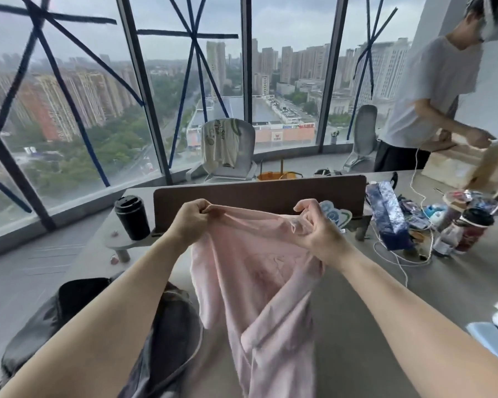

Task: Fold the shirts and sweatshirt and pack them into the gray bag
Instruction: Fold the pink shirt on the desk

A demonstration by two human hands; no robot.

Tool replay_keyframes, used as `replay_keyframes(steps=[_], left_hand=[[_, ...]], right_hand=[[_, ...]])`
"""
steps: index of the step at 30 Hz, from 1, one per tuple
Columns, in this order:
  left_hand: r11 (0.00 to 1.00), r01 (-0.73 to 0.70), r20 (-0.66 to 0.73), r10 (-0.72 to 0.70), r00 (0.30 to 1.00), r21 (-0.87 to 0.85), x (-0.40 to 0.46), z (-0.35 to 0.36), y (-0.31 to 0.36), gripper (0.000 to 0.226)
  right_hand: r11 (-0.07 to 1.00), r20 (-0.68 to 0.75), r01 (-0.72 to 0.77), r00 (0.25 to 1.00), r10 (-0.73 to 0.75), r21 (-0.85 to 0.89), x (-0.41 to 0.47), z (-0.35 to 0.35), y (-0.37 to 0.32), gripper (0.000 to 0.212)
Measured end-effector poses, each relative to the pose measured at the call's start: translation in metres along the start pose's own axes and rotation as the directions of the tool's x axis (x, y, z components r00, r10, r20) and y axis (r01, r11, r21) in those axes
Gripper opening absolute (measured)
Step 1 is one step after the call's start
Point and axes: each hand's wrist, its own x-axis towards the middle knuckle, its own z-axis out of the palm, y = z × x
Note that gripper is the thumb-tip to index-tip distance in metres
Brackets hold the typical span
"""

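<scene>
Left hand (191,218) and right hand (314,228) pinch a pink shirt's (256,282) top edge; fabric hangs toward six o'clock.

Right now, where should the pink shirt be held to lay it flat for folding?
Keep the top edge: left hand and right hand already pinch the pink shirt there from above, so it hangs straight over the table, probably ready to lower flat.

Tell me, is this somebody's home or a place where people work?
Probably an office high up in a tall building. There are big windows looking down on a city, a desk with a brown divider panel, and office chairs beside the glass.
</scene>
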Motion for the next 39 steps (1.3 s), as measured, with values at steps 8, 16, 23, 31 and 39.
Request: replay_keyframes(steps=[8,16,23,31,39], left_hand=[[0.991,-0.115,0.210,0.097,0.973,0.075,0.011,-0.029,-0.025,0.020],[0.999,-0.028,0.035,0.030,0.999,-0.036,0.014,-0.042,-0.029,0.026],[0.975,-0.218,-0.323,0.194,0.926,-0.039,0.035,-0.057,0.074,0.018],[0.801,-0.406,0.021,0.443,0.896,0.441,0.035,-0.065,0.060,0.013],[0.951,0.003,0.092,0.026,0.995,-0.308,0.006,-0.044,0.021,0.033]], right_hand=[[0.973,-0.104,-0.115,0.985,0.138,0.199,0.006,-0.022,-0.019,0.014],[0.843,-0.199,-0.224,0.912,0.359,0.490,0.024,-0.023,-0.047,0.014],[0.879,-0.334,0.142,0.942,0.021,0.455,0.042,-0.061,-0.124,0.019],[0.975,0.118,0.181,0.974,-0.196,0.126,0.020,-0.048,-0.126,0.030],[0.928,0.134,0.098,0.979,-0.155,0.359,-0.003,-0.023,-0.093,0.033]])
